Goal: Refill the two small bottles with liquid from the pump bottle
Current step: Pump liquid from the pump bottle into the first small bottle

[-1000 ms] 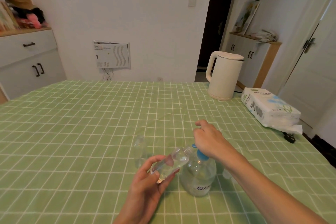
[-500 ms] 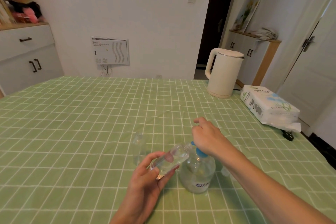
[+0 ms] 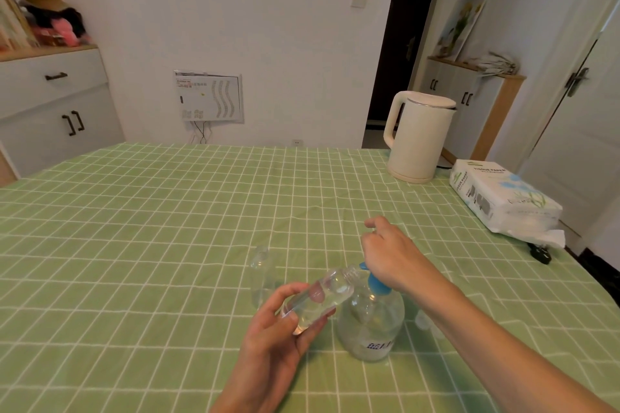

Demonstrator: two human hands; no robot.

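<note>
Over 1 second the left hand (image 3: pixel 278 335) has edged the tilted small bottle (image 3: pixel 322 295) slightly rightward, its mouth now just at the spout (image 3: pixel 363 266) of the pump bottle (image 3: pixel 372 322).

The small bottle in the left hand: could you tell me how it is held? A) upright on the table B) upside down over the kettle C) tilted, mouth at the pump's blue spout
C: the left hand holds the small bottle tilted, its mouth meeting the blue spout of the pump bottle.

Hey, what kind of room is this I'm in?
Probably a home dining room or kitchen corner: a table with a checked cloth, a kettle, a tissue pack and white cabinets.
</note>
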